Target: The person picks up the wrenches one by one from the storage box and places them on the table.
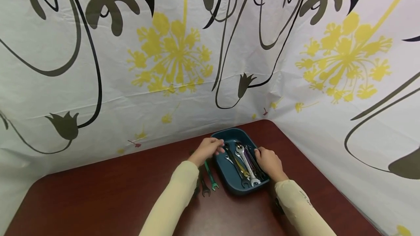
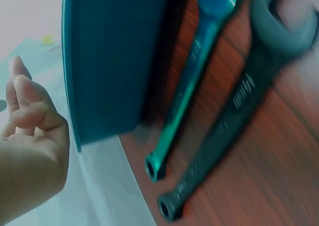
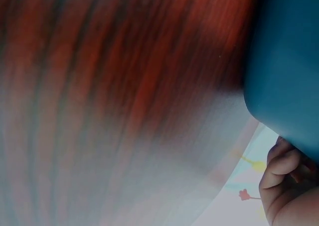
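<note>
A blue plastic tray [image 1: 237, 191] holds several wrenches, among them a large silver combination wrench [image 1: 247, 163] and a black one [image 1: 235, 161]. My right hand [image 1: 269, 163] grips the tray's right rim; in the right wrist view its bent fingers [image 3: 283, 164] are partly hidden by the tray wall. Over the left rim hovers my left hand [image 1: 208, 149], with loosely bent fingers and nothing visible in them. On the table beneath the left forearm lie a green wrench [image 2: 182, 96] and a larger dark wrench [image 2: 219, 121], side by side along the tray's left wall.
The dark red wooden table [image 1: 108, 196] extends to the left and front. White cloth [image 1: 115, 112] with a floral print hangs behind the table and along its right side. The tray stands near the back right corner.
</note>
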The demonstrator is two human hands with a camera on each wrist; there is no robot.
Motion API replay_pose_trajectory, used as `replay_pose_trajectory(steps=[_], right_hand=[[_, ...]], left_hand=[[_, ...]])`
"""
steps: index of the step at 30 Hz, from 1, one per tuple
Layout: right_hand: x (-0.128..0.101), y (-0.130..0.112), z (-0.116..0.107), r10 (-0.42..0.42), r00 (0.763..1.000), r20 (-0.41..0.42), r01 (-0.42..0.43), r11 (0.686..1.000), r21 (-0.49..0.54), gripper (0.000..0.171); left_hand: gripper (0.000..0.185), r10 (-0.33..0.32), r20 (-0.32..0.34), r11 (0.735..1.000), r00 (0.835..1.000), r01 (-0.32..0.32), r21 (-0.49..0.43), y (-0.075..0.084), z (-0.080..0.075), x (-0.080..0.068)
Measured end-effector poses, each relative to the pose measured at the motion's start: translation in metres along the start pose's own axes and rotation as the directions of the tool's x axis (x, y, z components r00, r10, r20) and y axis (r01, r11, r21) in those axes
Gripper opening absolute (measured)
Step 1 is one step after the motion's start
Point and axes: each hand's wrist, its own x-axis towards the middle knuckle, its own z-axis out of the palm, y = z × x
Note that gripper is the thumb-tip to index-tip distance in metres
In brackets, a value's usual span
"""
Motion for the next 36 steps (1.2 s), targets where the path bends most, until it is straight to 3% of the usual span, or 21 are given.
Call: replay_pose_trajectory(steps=[7, 16, 23, 36], right_hand=[[-0.001, 0.001, 0.005, -0.015, 1.0, -0.009, 0.015, 1.0, -0.007, 0.036], [-0.001, -0.002, 0.006, -0.027, 0.999, -0.032, 0.027, 0.999, 0.018, 0.033], [-0.001, -0.001, 0.004, -0.003, 1.0, -0.018, 0.003, 1.0, -0.001, 0.037], [0.002, -0.001, 0.001, 0.005, 1.0, -0.018, -0.005, 1.0, -0.002, 0.036]], left_hand=[[0.035, -0.008, 0.053, 0.998, 0.999, 0.011, -0.069, 0.004, 0.021, 0.004], [0.03, -0.034, 0.098, 0.99, 0.995, 0.046, -0.132, 0.002, 0.034, 0.01], [0.029, -0.047, 0.094, 0.994, 0.994, 0.056, -0.097, 0.0, 0.038, 0.014], [0.032, -0.092, 0.011, 0.995, 0.996, 0.093, -0.048, 0.005, 0.043, 0.019]])
